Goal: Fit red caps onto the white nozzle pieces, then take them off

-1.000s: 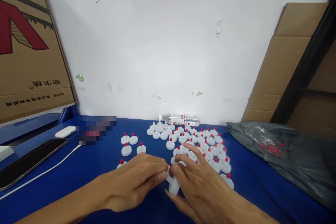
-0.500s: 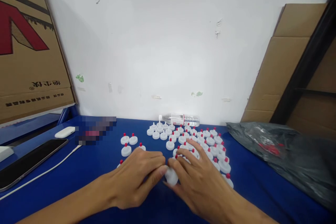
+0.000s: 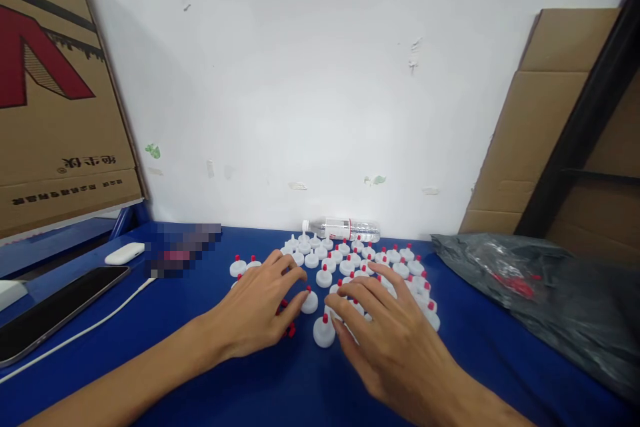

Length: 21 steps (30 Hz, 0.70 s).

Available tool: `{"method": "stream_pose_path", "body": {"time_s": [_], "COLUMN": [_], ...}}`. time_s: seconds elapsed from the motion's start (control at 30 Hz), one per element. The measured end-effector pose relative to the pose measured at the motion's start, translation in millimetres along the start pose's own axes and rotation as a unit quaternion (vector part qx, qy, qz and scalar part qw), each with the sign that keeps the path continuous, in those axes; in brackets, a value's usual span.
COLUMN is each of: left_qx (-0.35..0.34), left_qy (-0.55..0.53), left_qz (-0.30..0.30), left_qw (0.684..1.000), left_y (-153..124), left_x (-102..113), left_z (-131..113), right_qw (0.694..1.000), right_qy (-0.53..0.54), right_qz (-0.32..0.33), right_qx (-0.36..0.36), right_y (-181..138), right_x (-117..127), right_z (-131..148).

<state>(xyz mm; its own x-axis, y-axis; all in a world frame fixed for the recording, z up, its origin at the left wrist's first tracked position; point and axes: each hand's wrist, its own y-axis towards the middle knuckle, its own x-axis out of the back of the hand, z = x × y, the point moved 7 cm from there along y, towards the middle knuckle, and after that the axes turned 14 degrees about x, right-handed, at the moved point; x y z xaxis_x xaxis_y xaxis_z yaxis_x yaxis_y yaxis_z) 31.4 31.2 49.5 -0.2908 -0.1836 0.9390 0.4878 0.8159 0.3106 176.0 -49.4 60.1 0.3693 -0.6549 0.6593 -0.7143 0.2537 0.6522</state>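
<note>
My left hand point(image 3: 263, 303) hovers with its fingers bent and its thumb apart from them. Its thumb tip is close to a white round cap with a red tip point(image 3: 309, 302); whether they touch I cannot tell. Under that hand lie small red tips point(image 3: 291, 330), partly hidden. A white red-tipped cap point(image 3: 324, 332) stands upright on the blue table point(image 3: 310, 393), just left of my right thumb. My right hand point(image 3: 393, 327) is spread with loosely curved fingers over a cluster of similar caps point(image 3: 400, 268), hiding several of them.
White caps without red tips point(image 3: 311, 259) stand near the lying clear bottle point(image 3: 345, 228) at the wall. Left are a phone point(image 3: 55, 310), a white cable point(image 3: 100, 323) and a white case point(image 3: 125, 253). A grey plastic bag point(image 3: 540, 293) covers the right side.
My hands have moved apart. The white cap that was between them now stands on the table with its red tip showing. My left hand has opened and uncovered small red tips.
</note>
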Motion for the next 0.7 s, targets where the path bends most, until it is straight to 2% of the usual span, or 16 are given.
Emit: {"method": "stream_pose_path", "body": {"time_s": [0.1,0.17,0.23,0.37,0.47,0.57,0.7], "left_qx": [-0.001,0.020,0.040,0.052,0.076,0.095,0.096], "left_qy": [0.001,0.035,0.061,0.058,0.053,0.034,-0.025], "left_qz": [-0.035,-0.058,-0.052,-0.013,0.023,0.028,-0.020], "left_qw": [0.999,0.997,0.996,0.997,0.995,0.995,0.995], "left_y": [7.5,21.0,39.8,77.5,94.0,93.7,70.5], "left_x": [11.9,19.8,21.1,7.9,-5.7,-4.7,23.8], "left_z": [8.1,21.8,37.6,64.9,81.2,84.7,64.5], "right_qw": [1.000,1.000,1.000,1.000,0.999,0.999,0.999], "right_qy": [0.011,0.013,0.013,0.026,0.036,0.039,0.040], "right_qz": [0.002,0.002,0.003,-0.010,-0.019,-0.026,-0.024], "right_qx": [-0.008,-0.013,-0.015,-0.010,-0.005,-0.003,-0.029], "right_y": [-0.2,0.4,1.0,1.9,3.1,4.5,2.4], "right_x": [-2.1,-1.6,-0.8,2.0,3.1,4.2,4.5], "right_z": [-1.1,-2.2,-2.7,-1.9,-0.5,0.1,-4.9]}}
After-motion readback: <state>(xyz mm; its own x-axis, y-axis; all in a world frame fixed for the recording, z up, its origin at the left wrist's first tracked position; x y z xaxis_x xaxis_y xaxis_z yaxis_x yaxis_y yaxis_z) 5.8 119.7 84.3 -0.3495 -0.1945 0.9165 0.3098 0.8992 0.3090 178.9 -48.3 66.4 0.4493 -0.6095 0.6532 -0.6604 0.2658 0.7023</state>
